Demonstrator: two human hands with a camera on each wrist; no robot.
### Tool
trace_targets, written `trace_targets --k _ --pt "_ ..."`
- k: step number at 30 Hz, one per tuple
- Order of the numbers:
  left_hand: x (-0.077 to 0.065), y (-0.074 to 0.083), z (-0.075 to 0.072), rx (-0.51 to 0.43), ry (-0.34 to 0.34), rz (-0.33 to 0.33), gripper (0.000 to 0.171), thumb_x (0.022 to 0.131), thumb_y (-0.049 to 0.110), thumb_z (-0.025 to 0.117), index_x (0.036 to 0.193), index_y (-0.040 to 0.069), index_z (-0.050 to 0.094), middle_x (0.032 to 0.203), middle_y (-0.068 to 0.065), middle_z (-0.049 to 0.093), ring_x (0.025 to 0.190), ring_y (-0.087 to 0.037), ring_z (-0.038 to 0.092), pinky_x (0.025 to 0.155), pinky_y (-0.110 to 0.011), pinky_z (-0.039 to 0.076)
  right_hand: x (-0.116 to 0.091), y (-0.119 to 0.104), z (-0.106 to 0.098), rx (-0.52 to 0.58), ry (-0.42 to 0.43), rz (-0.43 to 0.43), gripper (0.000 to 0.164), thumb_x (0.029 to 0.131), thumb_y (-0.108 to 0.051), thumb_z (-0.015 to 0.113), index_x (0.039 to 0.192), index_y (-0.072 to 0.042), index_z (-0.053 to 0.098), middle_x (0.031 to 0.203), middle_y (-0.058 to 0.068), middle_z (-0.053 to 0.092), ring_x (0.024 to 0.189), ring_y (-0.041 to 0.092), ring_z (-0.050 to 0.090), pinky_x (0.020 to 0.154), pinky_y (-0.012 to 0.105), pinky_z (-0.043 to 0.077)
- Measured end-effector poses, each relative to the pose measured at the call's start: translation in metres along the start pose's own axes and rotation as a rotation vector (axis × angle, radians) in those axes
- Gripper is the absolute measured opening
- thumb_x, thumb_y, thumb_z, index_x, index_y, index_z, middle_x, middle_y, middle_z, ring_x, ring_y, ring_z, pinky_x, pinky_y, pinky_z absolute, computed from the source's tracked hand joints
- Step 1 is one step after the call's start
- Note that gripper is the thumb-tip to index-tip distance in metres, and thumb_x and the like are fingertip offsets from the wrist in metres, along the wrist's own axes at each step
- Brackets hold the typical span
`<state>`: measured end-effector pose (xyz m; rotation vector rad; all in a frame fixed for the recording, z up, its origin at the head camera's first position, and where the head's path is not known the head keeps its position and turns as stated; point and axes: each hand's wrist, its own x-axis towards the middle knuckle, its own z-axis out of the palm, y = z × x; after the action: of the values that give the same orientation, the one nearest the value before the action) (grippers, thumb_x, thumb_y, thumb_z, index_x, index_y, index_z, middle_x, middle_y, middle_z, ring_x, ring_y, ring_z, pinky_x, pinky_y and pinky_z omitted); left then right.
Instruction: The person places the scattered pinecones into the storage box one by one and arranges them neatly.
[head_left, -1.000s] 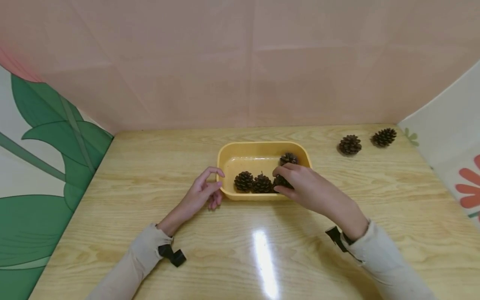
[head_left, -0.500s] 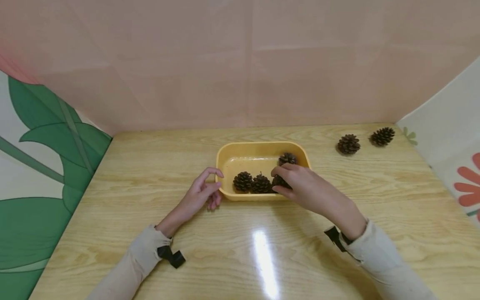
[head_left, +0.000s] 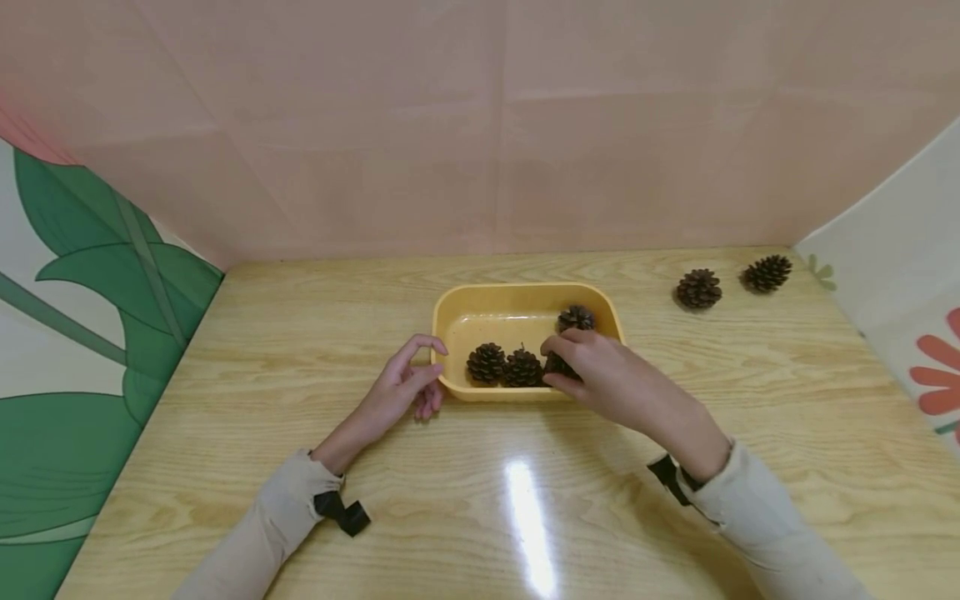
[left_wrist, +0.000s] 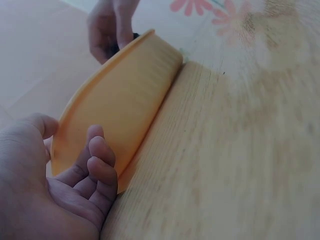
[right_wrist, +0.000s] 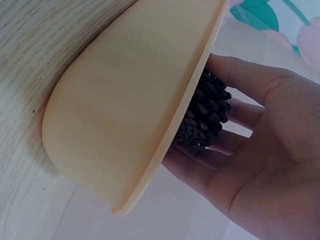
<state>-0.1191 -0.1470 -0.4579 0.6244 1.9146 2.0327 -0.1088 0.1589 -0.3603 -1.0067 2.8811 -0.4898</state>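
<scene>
A yellow plastic basin (head_left: 525,393) stands on the wooden table with several brown pine cones inside. My left hand (head_left: 408,383) holds the basin's left end, thumb and forefinger at the rim; in the left wrist view its other fingers curl against the outer wall. My right hand (head_left: 611,375) reaches over the right front rim and grips a pine cone (right_wrist: 205,110), partly hidden by the fingers and the wall. Beside it along the front wall sit two more pine cones, a middle one (head_left: 522,367) and a left one (head_left: 487,362). Another pine cone (head_left: 576,318) lies in the back right corner.
Two pine cones lie on the table (head_left: 300,333) at the back right, a rounder one (head_left: 698,289) and a longer one (head_left: 767,274) near the side wall. A pinkish sheet (head_left: 495,125) rises behind the table; leaf-patterned panels flank it.
Almost nothing differs. Both hands keep their places at the basin, and the pine cones lie as before; only the head view shifts slightly.
</scene>
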Motion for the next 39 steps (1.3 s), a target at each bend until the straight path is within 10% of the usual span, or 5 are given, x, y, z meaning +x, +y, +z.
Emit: trace_targets --k 39 --pt "-0.0002 0.0017 0.0004 0.001 0.002 -0.005 0.032 0.107 0.019 0.047 0.130 -0.002 0.040 0.064 -0.022 0.059 0.048 -0.020 0.053 0.039 -0.028 0.042 -0.0050 -0.0079 -0.0077 0.036 0.028 -0.003 0.031 0.095 -0.021 0.070 0.120 -0.003 0.066 0.112 0.011 0.066 0.084 0.016 0.066 0.071 0.029 0.057"
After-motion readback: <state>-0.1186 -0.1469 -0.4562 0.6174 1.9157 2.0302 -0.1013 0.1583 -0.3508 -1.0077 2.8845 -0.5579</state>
